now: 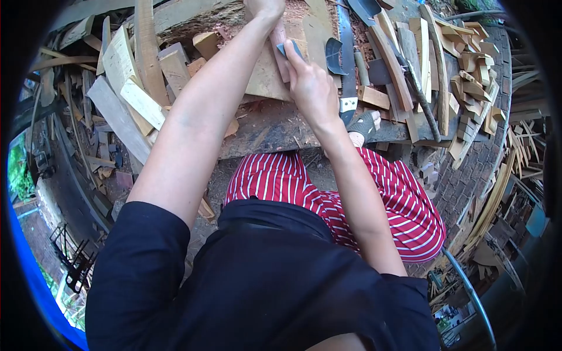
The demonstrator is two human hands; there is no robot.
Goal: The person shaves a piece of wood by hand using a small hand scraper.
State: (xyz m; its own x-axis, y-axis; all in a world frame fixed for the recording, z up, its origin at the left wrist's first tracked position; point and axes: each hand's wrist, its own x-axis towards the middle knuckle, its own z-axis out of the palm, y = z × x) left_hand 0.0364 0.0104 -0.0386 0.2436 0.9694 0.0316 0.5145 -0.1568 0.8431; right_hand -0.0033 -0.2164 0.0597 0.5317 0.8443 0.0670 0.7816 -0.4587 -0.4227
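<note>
At the top edge my left hand (264, 8), partly cut off by the frame, is closed round the upper end of a narrow reddish wooden piece (277, 51). My right hand (313, 92) pinches a small blue-grey sheet, seemingly sandpaper (291, 49), against that piece, index finger stretched along it. Beneath lies a flat light-brown board (263, 85). Right of my right hand are a curled dark sheet (333, 57) and a long saw blade (348, 70) with a white fitting at its near end.
The dark workbench (263, 131) has reddish shavings on it. Wood offcuts (120, 55) crowd the left, and cut blocks (474, 64) pile up on the right. A thin stick (422, 96) lies among them. My sandalled foot (364, 126) rests by the bench's near edge.
</note>
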